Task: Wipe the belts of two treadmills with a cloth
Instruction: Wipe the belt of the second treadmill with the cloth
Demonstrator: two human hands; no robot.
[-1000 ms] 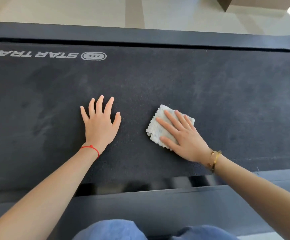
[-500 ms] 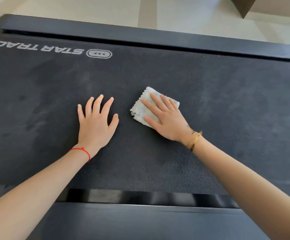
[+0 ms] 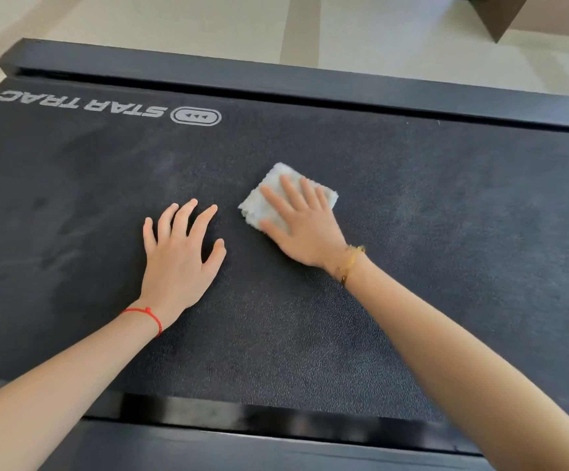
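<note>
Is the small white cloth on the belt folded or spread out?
Folded, it seems: the small white fluffy cloth forms a compact thick pad under the flat right hand on the black treadmill belt.

Bare forearms, no sleeves, a band at each wrist.
Left wrist: thin red string bracelet with one small knot; right wrist: slim gold chain bracelet.

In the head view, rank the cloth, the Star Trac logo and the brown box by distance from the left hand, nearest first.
From the left hand:
1. Cloth, just to its right, under the right hand.
2. Star Trac logo, beyond it on the belt.
3. Brown box, far right on the floor.
</note>
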